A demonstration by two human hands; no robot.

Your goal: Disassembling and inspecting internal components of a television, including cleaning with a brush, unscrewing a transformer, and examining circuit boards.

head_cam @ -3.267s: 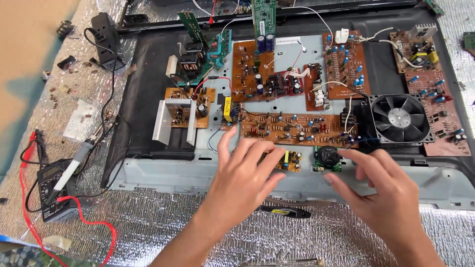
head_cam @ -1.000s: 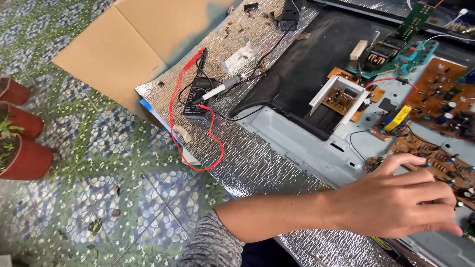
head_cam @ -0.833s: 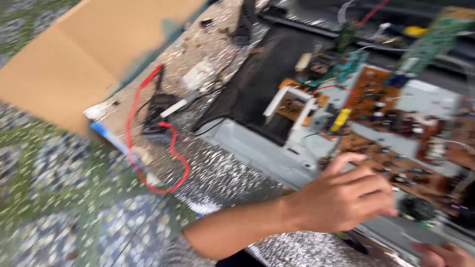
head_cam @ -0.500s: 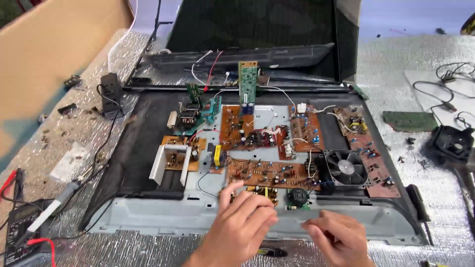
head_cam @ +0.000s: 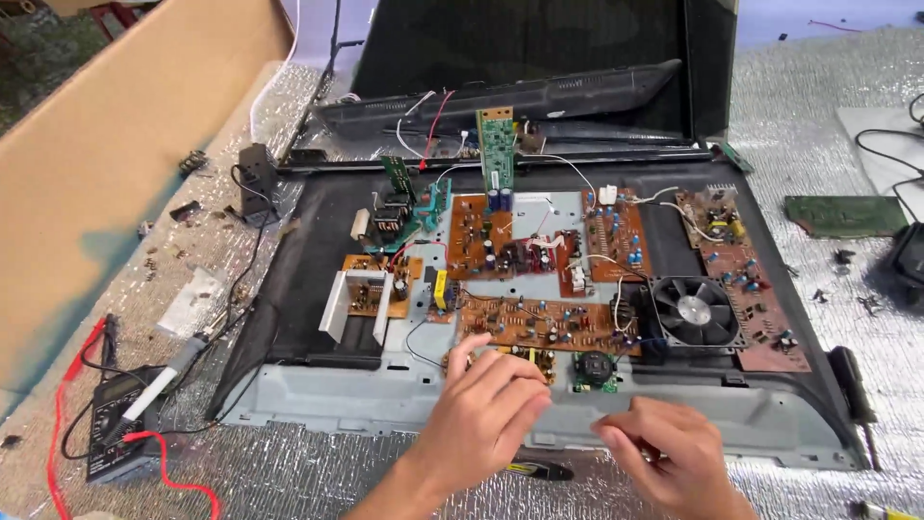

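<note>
Brown cardboard sheet [head_cam: 115,164] leans along the left side. Below it, at eight o'clock, a black meter with red and black wires [head_cam: 120,438] lies on the shiny silver foil mat [head_cam: 289,477]. A big open black case with a grey metal plate [head_cam: 318,395] fills the middle. Orange circuit boards with many small parts [head_cam: 539,323] sit inside it, and a tall green board [head_cam: 495,164] stands up at twelve o'clock. The left hand [head_cam: 481,419] is open, its fingers bent down and touching the small orange board at the plate's front edge. A black and yellow tool [head_cam: 539,471] lies just under that hand. The right hand [head_cam: 669,462], at five o'clock, is loosely curled and holds nothing I can see. A black square fan [head_cam: 695,312] sits at three o'clock.
</note>
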